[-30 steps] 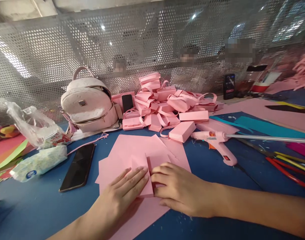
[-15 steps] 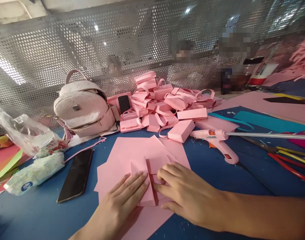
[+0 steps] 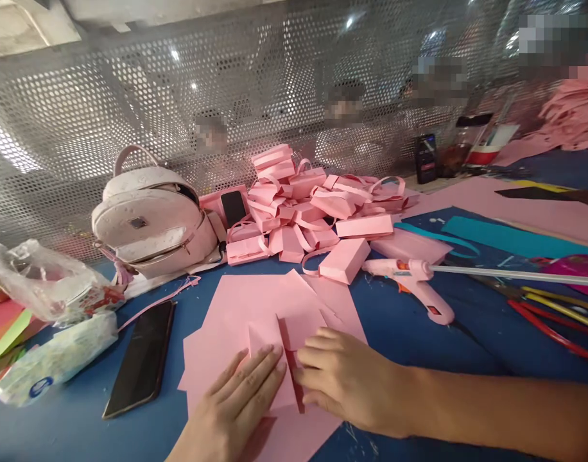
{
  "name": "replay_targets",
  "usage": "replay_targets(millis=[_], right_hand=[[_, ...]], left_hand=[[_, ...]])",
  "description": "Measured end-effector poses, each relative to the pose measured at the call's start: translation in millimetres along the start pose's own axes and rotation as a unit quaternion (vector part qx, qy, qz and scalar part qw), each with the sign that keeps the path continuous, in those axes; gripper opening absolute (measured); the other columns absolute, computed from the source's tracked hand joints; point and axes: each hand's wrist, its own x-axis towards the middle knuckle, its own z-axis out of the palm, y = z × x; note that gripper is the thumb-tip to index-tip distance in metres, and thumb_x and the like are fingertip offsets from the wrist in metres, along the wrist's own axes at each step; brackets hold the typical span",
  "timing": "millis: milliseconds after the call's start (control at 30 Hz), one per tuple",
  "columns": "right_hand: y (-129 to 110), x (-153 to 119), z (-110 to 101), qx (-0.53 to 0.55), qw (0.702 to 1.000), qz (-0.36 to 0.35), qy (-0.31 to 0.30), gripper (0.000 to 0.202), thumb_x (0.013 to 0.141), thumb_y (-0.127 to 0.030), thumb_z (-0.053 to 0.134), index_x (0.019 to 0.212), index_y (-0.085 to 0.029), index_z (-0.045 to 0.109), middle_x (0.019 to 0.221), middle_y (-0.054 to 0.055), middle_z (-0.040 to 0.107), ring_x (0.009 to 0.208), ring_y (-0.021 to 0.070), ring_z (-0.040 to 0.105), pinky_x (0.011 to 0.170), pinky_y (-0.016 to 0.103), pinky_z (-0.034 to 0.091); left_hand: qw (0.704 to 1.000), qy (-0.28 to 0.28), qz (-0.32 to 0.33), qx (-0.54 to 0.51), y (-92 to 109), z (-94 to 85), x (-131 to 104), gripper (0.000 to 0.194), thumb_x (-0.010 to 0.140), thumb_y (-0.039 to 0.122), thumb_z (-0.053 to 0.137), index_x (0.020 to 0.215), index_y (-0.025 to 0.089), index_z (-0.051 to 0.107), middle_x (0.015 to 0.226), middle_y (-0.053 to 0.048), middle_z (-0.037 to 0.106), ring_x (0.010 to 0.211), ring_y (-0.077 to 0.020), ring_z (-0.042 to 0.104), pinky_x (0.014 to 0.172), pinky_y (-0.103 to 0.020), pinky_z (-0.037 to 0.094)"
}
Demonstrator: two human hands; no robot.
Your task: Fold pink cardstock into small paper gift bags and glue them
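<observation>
A folded piece of pink paper [image 3: 264, 330] lies on larger pink sheets [image 3: 236, 295], with a raised fold down its middle. My left hand [image 3: 239, 398] rests flat on its left panel, fingers stretched out side by side. On the other side of the fold, my right hand [image 3: 345, 378] has its fingers bent and drawn together, the tips at the paper's right panel and the fold's edge. Its fingertips are partly hidden. A pink glue gun [image 3: 422, 282] with a long glue stick in it lies to the right of the sheets.
Many folded pink paper boxes [image 3: 345, 260] are heaped behind the sheets. A pale backpack [image 3: 152, 218], a phone [image 3: 142, 359], a tissue pack [image 3: 58, 359] and a plastic bag [image 3: 48, 276] lie left. Red-handled scissors [image 3: 539, 327] and blue paper strips [image 3: 510, 237] are right, before a perforated metal screen [image 3: 265, 77].
My right hand's fingers have drawn closer together against the paper, the thumb nearer the fold. My left hand stays flat on the panel. The whole view has shifted slightly.
</observation>
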Motion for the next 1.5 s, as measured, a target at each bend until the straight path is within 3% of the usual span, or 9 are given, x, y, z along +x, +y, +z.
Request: replay_targets(millis=[233, 467, 633, 833, 933, 1033, 1167, 1300, 1500], right_hand=[[-10, 0, 8, -0.056, 0.997, 0.045, 0.039, 0.014, 0.098, -0.023, 0.058, 0.088, -0.016, 0.065, 0.081, 0.003, 0.066, 0.074, 0.0204, 0.054, 0.073, 0.035, 0.037], [-4, 4, 2, 0.019, 0.998, 0.058, 0.022, 0.03, 0.085, -0.048, 0.075, 0.084, -0.019, 0.07, 0.082, 0.001, 0.064, 0.074, 0.0175, 0.058, 0.069, 0.03, 0.041], [2, 16, 2, 0.101, 0.989, 0.078, 0.081, 0.017, 0.089, -0.028, 0.073, 0.074, -0.021, 0.075, 0.073, -0.002, 0.062, 0.069, 0.013, 0.055, 0.062, 0.027, 0.037], [6, 33, -21, 0.348, 0.905, 0.198, 0.142, 0.018, 0.086, -0.026, 0.066, 0.071, -0.016, 0.069, 0.072, 0.0, 0.058, 0.06, 0.0111, 0.049, 0.055, 0.024, 0.038], [7, 38, -29, 0.429, 0.865, 0.226, 0.13, 0.025, 0.085, -0.033, 0.066, 0.068, -0.015, 0.063, 0.069, -0.001, 0.053, 0.061, 0.0111, 0.047, 0.057, 0.024, 0.037], [7, 39, -31, 0.459, 0.846, 0.241, 0.125, 0.034, 0.085, -0.043, 0.068, 0.066, -0.016, 0.061, 0.07, -0.002, 0.05, 0.062, 0.011, 0.045, 0.058, 0.024, 0.037], [7, 36, -38, 0.415, 0.878, 0.198, 0.136, 0.038, 0.081, -0.055, 0.073, 0.077, -0.017, 0.068, 0.084, 0.002, 0.056, 0.077, 0.0159, 0.055, 0.07, 0.028, 0.046], [8, 34, -47, 0.264, 0.94, 0.128, 0.172, 0.023, 0.083, -0.043, 0.078, 0.084, -0.021, 0.073, 0.087, 0.003, 0.063, 0.084, 0.0187, 0.058, 0.083, 0.033, 0.044], [10, 35, -49, 0.197, 0.946, 0.074, 0.246, 0.017, 0.094, -0.03, 0.068, 0.08, -0.022, 0.074, 0.074, 0.001, 0.064, 0.073, 0.0149, 0.056, 0.078, 0.033, 0.04]], left_hand=[[1.0, 0.025, -0.003, -0.017, 0, 1.2, 3, 0.05, 0.105, 0.016, 0.036, 0.155, 0.012, 0.032, 0.157, -0.008, 0.042, 0.146, -0.0189, 0.038, 0.12, -0.035, 0.03], [0.99, 0.032, -0.034, -0.131, -3, -8.4, 10, 0.052, 0.104, 0.019, 0.038, 0.156, 0.018, 0.031, 0.154, -0.012, 0.047, 0.142, -0.0251, 0.045, 0.112, -0.043, 0.047], [0.979, 0.084, -0.044, -0.182, -11, -11.2, 24, 0.05, 0.101, 0.017, 0.047, 0.151, 0.022, 0.04, 0.146, -0.014, 0.056, 0.134, -0.0247, 0.054, 0.108, -0.041, 0.052], [0.964, 0.165, -0.078, -0.192, -20, -7.0, 31, 0.067, 0.094, 0.033, 0.065, 0.153, 0.022, 0.034, 0.147, -0.018, 0.053, 0.134, -0.0292, 0.054, 0.106, -0.046, 0.052], [0.952, 0.229, -0.073, -0.188, -27, -6.3, 34, 0.056, 0.095, 0.025, 0.065, 0.147, 0.024, 0.043, 0.134, -0.015, 0.065, 0.123, -0.0261, 0.063, 0.1, -0.042, 0.056], [0.941, 0.268, -0.043, -0.204, -34, -11.4, 38, 0.044, 0.095, 0.019, 0.064, 0.138, 0.025, 0.053, 0.12, -0.011, 0.074, 0.11, -0.023, 0.071, 0.093, -0.037, 0.058], [0.94, 0.278, -0.042, -0.195, -37, -24.2, 42, 0.028, 0.096, 0.022, 0.064, 0.124, 0.023, 0.063, 0.117, -0.011, 0.075, 0.104, -0.0221, 0.073, 0.088, -0.035, 0.058], [0.939, 0.286, -0.06, -0.181, -35, -32.3, 42, 0.019, 0.097, 0.025, 0.063, 0.116, 0.023, 0.067, 0.119, -0.011, 0.075, 0.098, -0.0212, 0.075, 0.084, -0.035, 0.058], [0.942, 0.282, -0.057, -0.17, -30, -33.0, 41, 0.025, 0.097, 0.027, 0.064, 0.122, 0.023, 0.066, 0.121, -0.012, 0.074, 0.094, -0.0212, 0.075, 0.083, -0.037, 0.058]])
